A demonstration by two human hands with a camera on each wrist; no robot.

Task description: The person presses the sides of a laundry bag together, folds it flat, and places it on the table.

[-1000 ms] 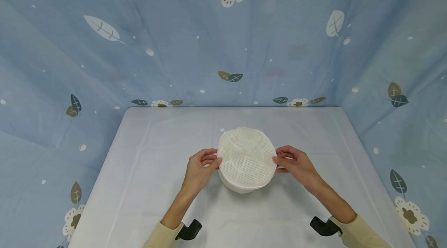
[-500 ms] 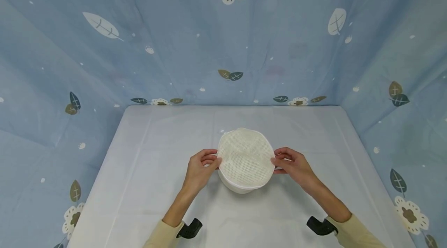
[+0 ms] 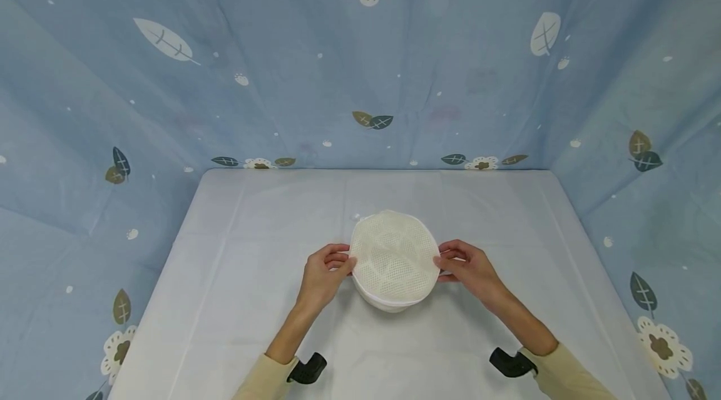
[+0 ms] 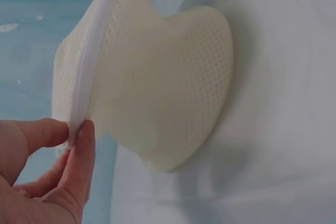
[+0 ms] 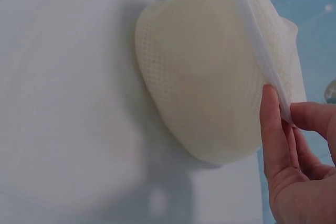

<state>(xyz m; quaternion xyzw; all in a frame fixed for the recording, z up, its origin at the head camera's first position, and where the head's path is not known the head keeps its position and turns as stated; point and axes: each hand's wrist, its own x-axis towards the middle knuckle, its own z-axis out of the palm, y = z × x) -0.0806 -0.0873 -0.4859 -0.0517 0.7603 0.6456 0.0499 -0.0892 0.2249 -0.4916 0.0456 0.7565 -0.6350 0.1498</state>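
A round cream mesh laundry bag (image 3: 394, 256) stands mid-table, its mesh top facing up. A white band (image 4: 90, 69) runs around its upper edge. At the left side of this edge, my left hand (image 3: 323, 275) pinches the band between thumb and fingers. My right hand (image 3: 470, 270) pinches the opposite side in the same way. In the left wrist view the mesh body (image 4: 173, 82) bulges below the band, with a dent in its side. From the right wrist, the body (image 5: 205, 72) looks rounded, and its lower end is close to the cloth. The inside is hidden.
A white cloth (image 3: 242, 318) covers the table. Blue curtains (image 3: 270, 93) with leaf and flower prints hang behind and on both sides. Black wrist mounts (image 3: 306, 367) sit by the cream sleeves (image 3: 265, 380).
The right hand has moved slightly left, toward the left hand. The bag's right edge has come in with it, and its top has sunk a little. The left hand has barely shifted.
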